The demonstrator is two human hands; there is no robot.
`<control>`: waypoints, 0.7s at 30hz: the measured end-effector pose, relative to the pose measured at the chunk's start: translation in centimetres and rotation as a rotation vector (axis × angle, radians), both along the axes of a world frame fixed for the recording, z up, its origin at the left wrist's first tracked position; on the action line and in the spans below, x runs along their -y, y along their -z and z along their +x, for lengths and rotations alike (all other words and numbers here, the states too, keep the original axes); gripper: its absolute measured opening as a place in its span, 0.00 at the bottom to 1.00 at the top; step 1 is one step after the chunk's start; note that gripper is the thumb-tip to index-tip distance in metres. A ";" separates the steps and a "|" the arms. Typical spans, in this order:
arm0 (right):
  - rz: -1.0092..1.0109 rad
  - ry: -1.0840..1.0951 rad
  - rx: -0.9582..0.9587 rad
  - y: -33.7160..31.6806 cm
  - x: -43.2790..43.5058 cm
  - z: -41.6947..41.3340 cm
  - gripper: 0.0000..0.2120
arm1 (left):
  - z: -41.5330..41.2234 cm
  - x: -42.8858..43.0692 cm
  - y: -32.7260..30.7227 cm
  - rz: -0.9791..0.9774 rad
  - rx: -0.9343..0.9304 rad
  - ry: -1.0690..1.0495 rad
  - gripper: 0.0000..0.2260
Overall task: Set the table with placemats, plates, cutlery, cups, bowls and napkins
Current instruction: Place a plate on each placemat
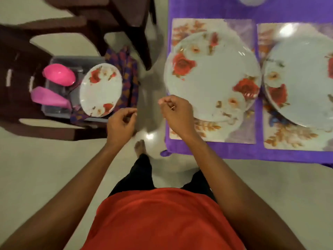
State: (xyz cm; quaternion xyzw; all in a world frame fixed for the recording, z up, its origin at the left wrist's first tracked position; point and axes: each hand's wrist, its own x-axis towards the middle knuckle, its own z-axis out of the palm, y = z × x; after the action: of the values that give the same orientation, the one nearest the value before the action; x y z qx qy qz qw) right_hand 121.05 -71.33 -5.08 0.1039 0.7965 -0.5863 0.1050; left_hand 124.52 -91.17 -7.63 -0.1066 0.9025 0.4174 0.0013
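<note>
Head view: plate [212, 76] lies just beyond the right hand [177, 112].

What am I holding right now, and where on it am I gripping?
Left hand: nothing, loosely curled. Right hand: a thin sliver shows at its fingers, too blurred to tell whether anything is pinched.

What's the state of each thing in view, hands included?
plate at table edge: flat on a placemat
second plate: flat on another placemat
third plate: unset, in the bin
cups: on their sides in bin
napkins: bunched beside third plate
left hand: loosely curled, empty
right hand: curled, contents unclear
</note>
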 end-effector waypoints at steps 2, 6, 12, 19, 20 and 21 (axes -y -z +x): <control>-0.002 -0.146 0.093 2.1 7.7 -2.5 0.04 | -0.2 7.7 0.9 -0.052 0.057 -0.065 0.06; 0.187 -0.387 0.258 8.7 19.6 -6.2 0.08 | 0.0 21.1 3.3 -0.228 0.205 -0.107 0.08; 0.626 -0.514 0.236 15.4 26.8 -12.6 0.23 | 0.0 30.4 7.7 -0.297 0.376 -0.090 0.09; 0.971 -0.465 0.280 19.1 29.4 -19.7 0.27 | -0.9 30.5 11.4 -0.356 0.351 -0.051 0.11; 0.993 -0.468 0.283 19.4 29.6 -20.1 0.27 | -0.9 30.3 11.7 -0.384 0.344 -0.060 0.11; 1.008 -0.460 0.288 19.6 29.8 -20.5 0.28 | -0.9 30.3 11.9 -0.403 0.340 -0.068 0.11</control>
State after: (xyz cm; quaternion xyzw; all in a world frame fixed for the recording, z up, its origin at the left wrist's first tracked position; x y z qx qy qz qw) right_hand 100.55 -101.11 -24.66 0.0441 0.9575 -0.0762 0.2748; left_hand 123.65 -121.44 -19.56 -0.2033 0.9501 0.2052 0.1177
